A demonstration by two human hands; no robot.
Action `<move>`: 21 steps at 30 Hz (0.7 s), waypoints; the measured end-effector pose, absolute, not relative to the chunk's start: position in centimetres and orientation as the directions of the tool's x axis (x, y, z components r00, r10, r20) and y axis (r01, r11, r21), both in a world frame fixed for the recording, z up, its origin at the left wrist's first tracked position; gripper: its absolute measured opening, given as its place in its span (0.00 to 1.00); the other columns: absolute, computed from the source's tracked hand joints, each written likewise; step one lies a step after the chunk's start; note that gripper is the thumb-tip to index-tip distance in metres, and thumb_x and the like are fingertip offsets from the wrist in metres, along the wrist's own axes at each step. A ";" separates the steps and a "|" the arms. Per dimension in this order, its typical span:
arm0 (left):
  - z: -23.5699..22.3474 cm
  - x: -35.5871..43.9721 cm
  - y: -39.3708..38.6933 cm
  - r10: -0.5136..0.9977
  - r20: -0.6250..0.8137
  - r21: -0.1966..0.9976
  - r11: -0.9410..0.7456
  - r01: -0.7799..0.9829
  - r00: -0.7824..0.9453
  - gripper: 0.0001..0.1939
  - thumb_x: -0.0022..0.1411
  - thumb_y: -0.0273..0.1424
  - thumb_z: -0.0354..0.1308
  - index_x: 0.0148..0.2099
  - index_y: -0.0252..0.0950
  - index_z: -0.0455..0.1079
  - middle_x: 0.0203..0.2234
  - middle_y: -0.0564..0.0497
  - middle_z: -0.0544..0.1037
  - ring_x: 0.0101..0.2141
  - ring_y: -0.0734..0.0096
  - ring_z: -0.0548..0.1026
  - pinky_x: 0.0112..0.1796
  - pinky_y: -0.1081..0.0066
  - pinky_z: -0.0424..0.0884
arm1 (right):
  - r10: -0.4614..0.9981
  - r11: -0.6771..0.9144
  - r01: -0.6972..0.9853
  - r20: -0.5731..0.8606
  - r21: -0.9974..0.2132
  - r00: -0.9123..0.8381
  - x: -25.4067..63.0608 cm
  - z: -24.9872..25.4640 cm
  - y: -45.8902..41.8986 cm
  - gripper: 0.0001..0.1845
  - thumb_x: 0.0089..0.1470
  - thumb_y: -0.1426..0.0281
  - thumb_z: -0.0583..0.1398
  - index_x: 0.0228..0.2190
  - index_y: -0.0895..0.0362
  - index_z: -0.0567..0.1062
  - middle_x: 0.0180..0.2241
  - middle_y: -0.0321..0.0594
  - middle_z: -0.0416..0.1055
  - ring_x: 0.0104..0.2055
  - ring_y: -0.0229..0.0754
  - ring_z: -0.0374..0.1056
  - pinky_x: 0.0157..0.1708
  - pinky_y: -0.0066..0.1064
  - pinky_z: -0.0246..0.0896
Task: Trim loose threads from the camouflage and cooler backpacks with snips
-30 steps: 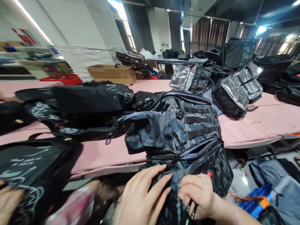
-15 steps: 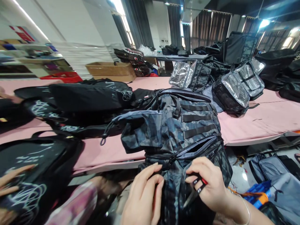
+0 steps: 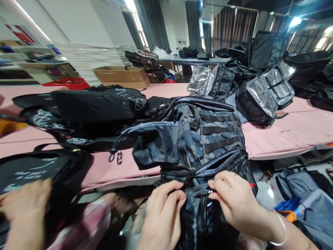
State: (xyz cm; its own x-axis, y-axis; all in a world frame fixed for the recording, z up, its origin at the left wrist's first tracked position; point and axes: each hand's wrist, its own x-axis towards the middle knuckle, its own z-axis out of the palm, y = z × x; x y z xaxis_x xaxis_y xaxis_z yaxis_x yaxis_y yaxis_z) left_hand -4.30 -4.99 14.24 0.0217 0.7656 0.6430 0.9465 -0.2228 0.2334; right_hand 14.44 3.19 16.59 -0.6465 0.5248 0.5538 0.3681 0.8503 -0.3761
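Observation:
A blue-grey camouflage backpack [image 3: 187, 139] lies in front of me, its lower part hanging over the table edge. A front zip pocket [image 3: 221, 165] gapes partly. My left hand [image 3: 162, 215] is closed, thumb and fingers pinching the fabric just below the zip. My right hand [image 3: 234, 201] is closed at the same strip of fabric, with a thin dark piece between its fingertips. A red end [image 3: 252, 185] of a pointed tool shows behind that hand; the rest is hidden. A small black piece with pale marks [image 3: 119, 158] lies left of the backpack.
Black printed bags [image 3: 96, 107] cover the left of the pink table [image 3: 286, 135]. A co-worker's hand [image 3: 28, 201] rests on another black bag. Silver-lined bags [image 3: 261, 99] stand at right; a cardboard box [image 3: 122, 77] is behind. Grey bags [image 3: 316, 208] lie on the floor.
My right hand has moved up to the fabric below the zip; the tool's point is no longer visible. The small black piece now shows on the table. The co-worker's hand has shifted.

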 end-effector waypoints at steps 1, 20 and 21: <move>14.2 -4.3 -5.2 0.770 0.638 0.245 -0.222 0.944 0.015 0.05 0.59 0.23 0.50 0.36 0.36 0.63 0.38 0.46 0.67 0.41 0.66 0.68 0.42 0.68 0.67 | 0.513 0.858 0.394 0.533 -0.329 -0.673 14.3 16.7 3.1 0.06 0.56 0.76 0.53 0.33 0.57 0.69 0.29 0.39 0.67 0.31 0.39 0.63 0.30 0.29 0.58; 14.1 -4.3 -5.4 0.797 0.601 0.331 -0.177 0.927 -0.063 0.05 0.59 0.24 0.49 0.36 0.37 0.64 0.38 0.47 0.68 0.40 0.67 0.69 0.42 0.67 0.69 | 0.387 0.873 0.469 0.396 0.135 -0.833 11.8 20.0 1.7 0.04 0.53 0.75 0.52 0.28 0.56 0.63 0.24 0.38 0.62 0.26 0.41 0.61 0.24 0.32 0.52; 14.0 -4.3 -5.4 0.797 0.600 0.333 -0.172 0.927 -0.067 0.05 0.59 0.24 0.49 0.36 0.37 0.64 0.38 0.47 0.68 0.40 0.67 0.70 0.42 0.67 0.69 | 0.386 0.878 0.462 0.384 0.128 -0.839 11.9 20.0 1.8 0.04 0.53 0.75 0.52 0.28 0.56 0.63 0.25 0.38 0.62 0.26 0.41 0.61 0.24 0.32 0.52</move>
